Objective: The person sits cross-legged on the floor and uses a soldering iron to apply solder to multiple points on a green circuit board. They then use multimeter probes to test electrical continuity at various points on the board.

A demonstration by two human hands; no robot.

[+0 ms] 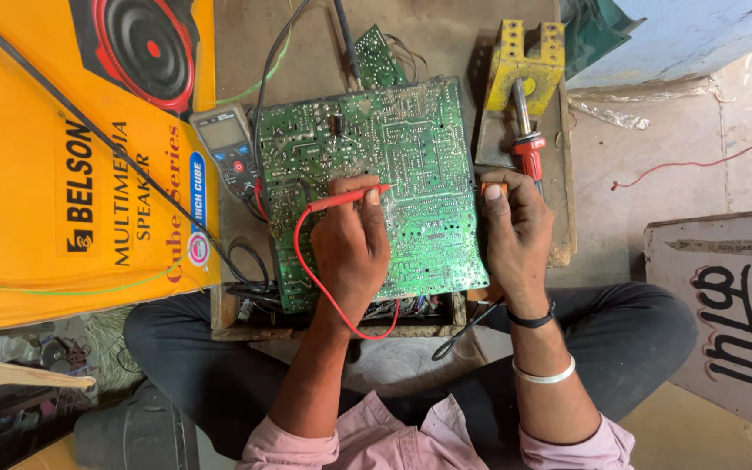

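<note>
Left hand (350,239): we are pinching a red probe (350,198) between thumb and fingers, pen-fashion, with its tip lying across the green circuit board (376,191); the hold looks suited to steering a fine tip among the solder joints.
Red lead (306,261): it is looping from the probe down past our wrist and under the board's near edge.
Right hand (515,218): we are closing the fingers on something small with an orange end (491,186) at the board's right edge; we cannot tell whether it is a second probe or a mere steadying grip.
Circuit board: it is lying solder side up, slightly skewed, right in front of us between both hands, seemingly so the joints are facing the probe.
Multimeter (228,148): it is sitting just beside the board's upper left corner, its screen facing us, probably for easy reading.
Soldering iron (526,130): it is resting with its red handle near our right hand and its tip toward a yellow metal stand (524,57), likely to keep the tip off the wood.
Surface: we are working on a worn wooden board (446,26) set low before our crossed legs.
Room: we are sitting on a dusty floor (681,130), with an orange speaker carton (45,174) on the left, a painted sign board (724,305) on the right and a loose red wire (707,161) trailing beyond.
</note>
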